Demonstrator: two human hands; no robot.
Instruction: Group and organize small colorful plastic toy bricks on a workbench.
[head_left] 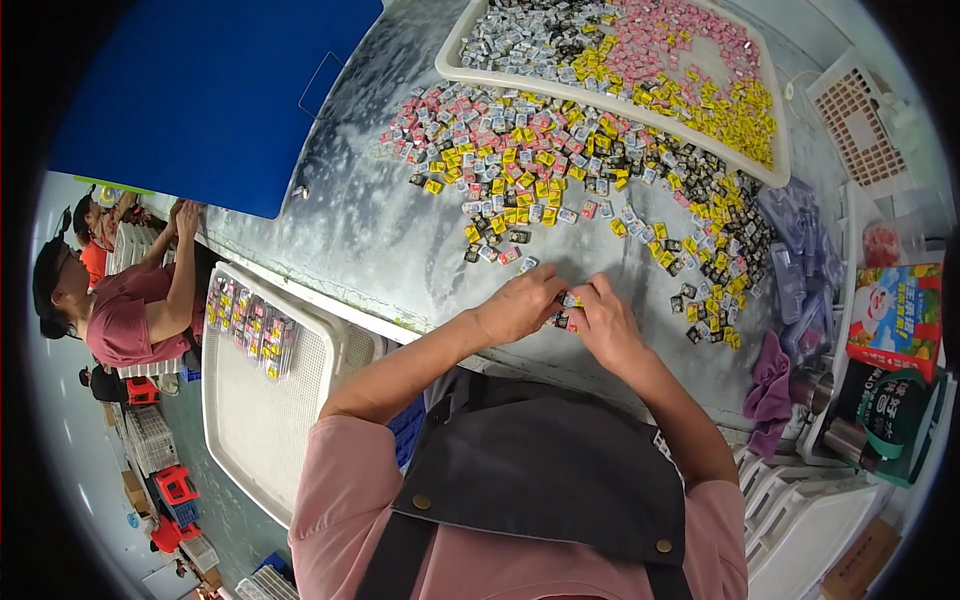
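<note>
My left hand and my right hand meet close to the near edge of the table, fingers pinched together. Between them is a little group of small wrapped pieces, partly hidden by the fingers; their exact kind does not show. Just beyond my hands, a broad scatter of similar small wrapped pieces in pink, yellow, black and white covers the grey tabletop. Behind that scatter stands a white tray holding many more, roughly grouped by colour.
At right lie clear plastic packs, a purple cloth and a colourful box. A lower white tray at left holds filled clear packs. A blue board covers the far left. Another person works beyond.
</note>
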